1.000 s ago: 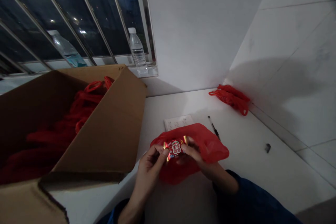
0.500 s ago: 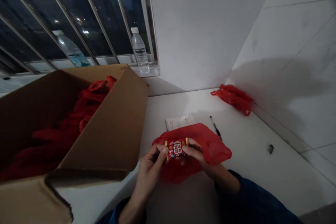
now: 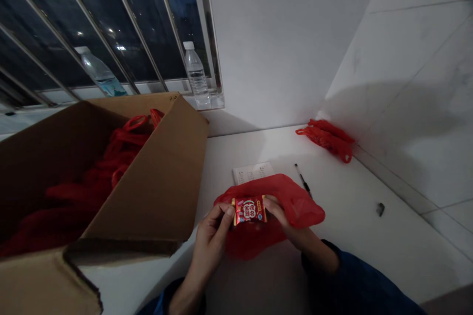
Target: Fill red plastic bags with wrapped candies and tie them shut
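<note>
A small wrapped candy, red with gold crimped ends and white Chinese lettering, is held up with its printed face toward me. My left hand pinches its left end between thumb and fingers. At the right end, the fingers of my right hand are closed on the gold edge. Beneath and behind both hands lies a red plastic bag, spread loosely and partly covered by them. Whether anything is inside this bag cannot be seen.
On the left a large open cardboard box holds red bags. A printed notepad, a pen, a small dark object and more red bags lie on the white table. Bottles stand by the barred window.
My right thumb has slid off the candy's front to its right end, so more of the printed face shows. The bag and my left hand have barely moved.
</note>
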Tool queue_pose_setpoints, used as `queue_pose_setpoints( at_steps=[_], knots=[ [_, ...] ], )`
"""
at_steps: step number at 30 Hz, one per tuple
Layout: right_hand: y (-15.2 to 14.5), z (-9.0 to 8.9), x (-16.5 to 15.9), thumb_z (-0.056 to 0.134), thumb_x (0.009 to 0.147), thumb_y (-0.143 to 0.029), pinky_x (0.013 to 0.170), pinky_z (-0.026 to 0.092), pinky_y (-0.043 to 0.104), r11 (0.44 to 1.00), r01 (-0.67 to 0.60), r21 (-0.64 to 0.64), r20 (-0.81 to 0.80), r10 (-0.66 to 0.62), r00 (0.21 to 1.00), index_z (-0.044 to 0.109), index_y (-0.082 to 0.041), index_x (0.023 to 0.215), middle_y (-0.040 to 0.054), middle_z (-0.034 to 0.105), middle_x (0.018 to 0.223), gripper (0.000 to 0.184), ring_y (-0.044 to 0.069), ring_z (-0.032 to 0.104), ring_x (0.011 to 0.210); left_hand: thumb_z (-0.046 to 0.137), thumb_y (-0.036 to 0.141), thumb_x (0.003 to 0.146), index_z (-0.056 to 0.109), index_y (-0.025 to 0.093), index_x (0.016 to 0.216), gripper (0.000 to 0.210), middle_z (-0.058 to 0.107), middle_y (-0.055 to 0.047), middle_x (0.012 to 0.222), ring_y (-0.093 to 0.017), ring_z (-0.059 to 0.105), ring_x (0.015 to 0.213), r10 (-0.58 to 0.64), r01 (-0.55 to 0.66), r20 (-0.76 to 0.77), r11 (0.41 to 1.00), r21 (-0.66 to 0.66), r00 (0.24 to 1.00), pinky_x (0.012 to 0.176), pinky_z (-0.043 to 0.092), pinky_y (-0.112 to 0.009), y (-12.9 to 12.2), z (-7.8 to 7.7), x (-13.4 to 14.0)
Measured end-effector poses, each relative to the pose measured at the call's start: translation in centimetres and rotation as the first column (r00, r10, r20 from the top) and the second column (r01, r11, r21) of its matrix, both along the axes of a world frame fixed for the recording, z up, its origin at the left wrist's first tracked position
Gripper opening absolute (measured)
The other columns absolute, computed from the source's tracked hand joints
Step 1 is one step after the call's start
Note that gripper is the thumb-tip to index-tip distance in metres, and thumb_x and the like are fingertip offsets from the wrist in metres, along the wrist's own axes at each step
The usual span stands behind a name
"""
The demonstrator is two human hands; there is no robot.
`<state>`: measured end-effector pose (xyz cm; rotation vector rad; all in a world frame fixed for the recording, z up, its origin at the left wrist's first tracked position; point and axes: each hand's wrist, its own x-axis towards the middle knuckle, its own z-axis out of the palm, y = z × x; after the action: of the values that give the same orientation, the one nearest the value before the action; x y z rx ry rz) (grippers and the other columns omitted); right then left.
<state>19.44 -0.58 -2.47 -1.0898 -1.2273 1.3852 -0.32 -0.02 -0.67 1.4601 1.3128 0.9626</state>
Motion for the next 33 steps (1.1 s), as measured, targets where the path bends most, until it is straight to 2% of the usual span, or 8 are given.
queue_pose_setpoints(
  at_steps=[10, 20, 25, 29, 33],
  knots=[
    [0.1, 0.3, 0.2, 0.043, 0.098, -0.046, 0.090, 0.049, 0.032, 1.000, -0.013, -0.010, 0.046, 0.014, 0.999, 0.072, -0.023, 0.096, 0.0027, 0.072, 0.097, 0.037, 0.020, 0.065, 0.092, 0.055, 0.053, 0.091, 0.057, 0.016, 0.073, 0.041, 0.050, 0.002, 0.066, -0.012, 0.043, 0.064, 0.000, 0.001, -0.017, 1.000, 0.007, 1.000, 0.061, 0.035, -0.021, -0.1, -0.1, -0.1],
    [-0.2, 0.1, 0.0, 0.047, 0.097, -0.047, 0.095, 0.048, 0.034, 0.998, 0.036, -0.044, 0.055, -0.033, 0.998, 0.072, -0.023, 0.094, 0.0033, 0.073, 0.101, 0.035, 0.020, 0.065, 0.091, 0.055, 0.051, 0.091, 0.056, 0.017, 0.073, 0.039, 0.049, 0.002, 0.066, -0.012, 0.043, 0.063, 0.000, 0.000, -0.002, 1.000, 0.019, 1.000, 0.060, 0.035, -0.020, -0.1, 0.0, 0.0],
    [0.0, -0.8, -0.1, 0.047, 0.096, -0.051, 0.096, 0.049, 0.034, 0.999, 0.033, -0.043, 0.033, -0.032, 0.999, 0.072, -0.022, 0.097, 0.0039, 0.073, 0.098, 0.038, 0.023, 0.065, 0.100, 0.055, 0.050, 0.091, 0.056, 0.017, 0.073, 0.038, 0.050, 0.002, 0.066, -0.012, 0.044, 0.064, -0.009, 0.009, -0.014, 0.999, 0.032, 1.000, 0.060, 0.035, -0.021, -0.2, 0.0, 0.0],
    [0.0, -1.4, -0.2, 0.049, 0.094, -0.053, 0.099, 0.048, 0.037, 0.997, 0.057, -0.047, 0.029, -0.056, 0.998, 0.071, -0.023, 0.103, 0.0044, 0.072, 0.103, 0.039, 0.023, 0.064, 0.102, 0.055, 0.050, 0.091, 0.056, 0.017, 0.072, 0.038, 0.049, 0.002, 0.065, -0.012, 0.043, 0.063, -0.007, 0.007, -0.013, 0.999, 0.035, 1.000, 0.060, 0.035, -0.021, -0.2, 0.1, 0.1],
    [-0.1, -0.9, -0.2, 0.049, 0.095, -0.052, 0.099, 0.048, 0.038, 0.997, 0.066, -0.049, 0.047, -0.064, 0.997, 0.071, -0.023, 0.102, 0.0045, 0.072, 0.103, 0.037, 0.024, 0.064, 0.103, 0.056, 0.050, 0.090, 0.056, 0.017, 0.072, 0.038, 0.050, 0.002, 0.065, -0.012, 0.044, 0.063, -0.002, 0.002, -0.004, 1.000, 0.030, 1.000, 0.060, 0.035, -0.021, -0.2, 0.2, 0.1]
  ],
)
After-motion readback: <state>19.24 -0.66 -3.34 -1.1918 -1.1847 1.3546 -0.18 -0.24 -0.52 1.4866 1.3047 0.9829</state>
